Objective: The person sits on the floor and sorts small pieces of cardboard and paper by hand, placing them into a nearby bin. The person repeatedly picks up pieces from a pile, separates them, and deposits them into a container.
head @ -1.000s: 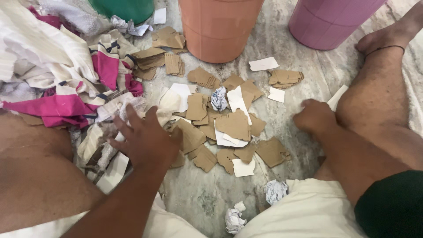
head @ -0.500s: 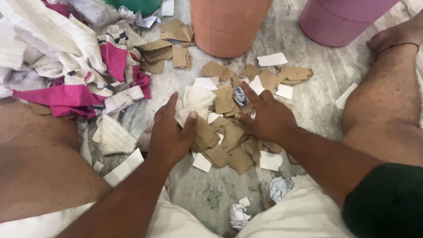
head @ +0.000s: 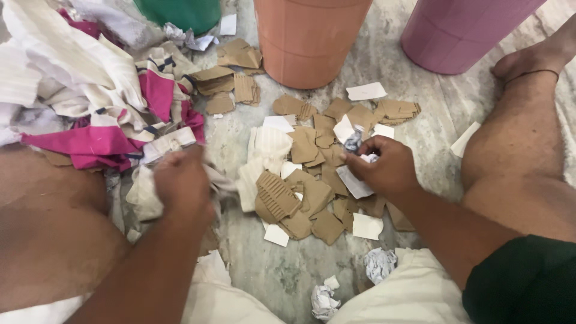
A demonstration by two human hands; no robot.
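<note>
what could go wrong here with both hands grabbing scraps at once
1. The right hand pinches white paper bits above the cardboard scraps; small ones may well slip out and scatter again.
2. The left hand grips a cloth strip at the edge of the fabric heap; pulling it might drag more cloth onto the cardboard and mix the piles.

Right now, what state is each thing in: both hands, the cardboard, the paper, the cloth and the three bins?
left hand: closed on a pale cloth scrap, blurred
right hand: closed on white paper pieces
cardboard pieces: torn, scattered flat on the floor
crumpled paper balls: wadded, lying loose
cloth pile: heaped, tangled
orange bin: upright, inside hidden
pink bin: upright, inside hidden
green bin: upright, mostly out of frame
</note>
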